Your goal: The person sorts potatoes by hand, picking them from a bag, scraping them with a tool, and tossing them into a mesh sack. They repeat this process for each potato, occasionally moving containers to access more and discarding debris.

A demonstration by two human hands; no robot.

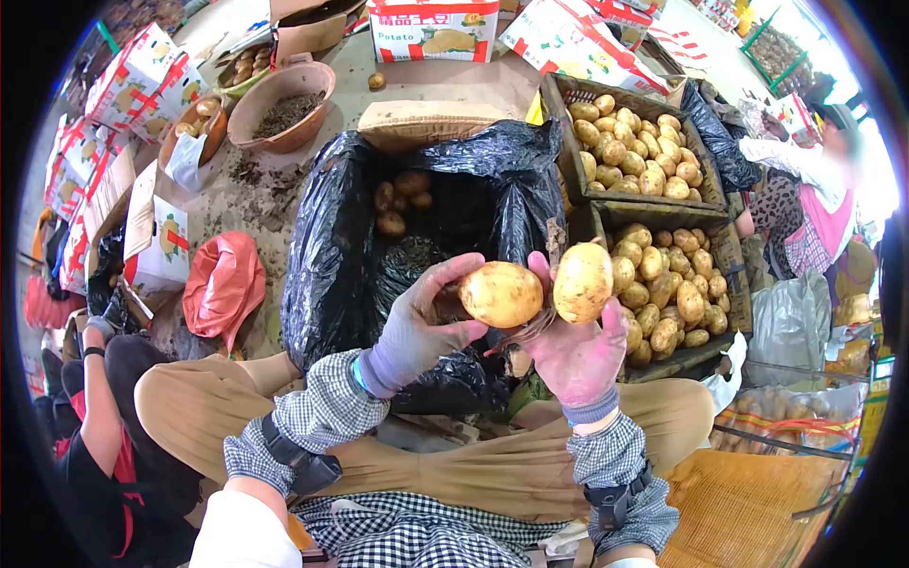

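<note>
My left hand (417, 327), in a grey glove, is closed around a yellow potato (502, 294) lying sideways. Beside it my right hand (576, 364), in a pinkish glove, grips a second potato (582, 282), held upright with dirt specks on its skin. The two potatoes are close together, above the near right side of a box lined with black plastic (327, 251). Inside that box, several darker potatoes (391, 223) lie toward the back left. Part of each palm is hidden behind its potato.
At right stand two crates of potatoes, a far one (636, 151) and a nearer one (674, 289). A brown basin (317, 90) with soil and a red bag (222, 289) are at left. Printed cartons (434, 28) stand behind. Other people sit on both sides.
</note>
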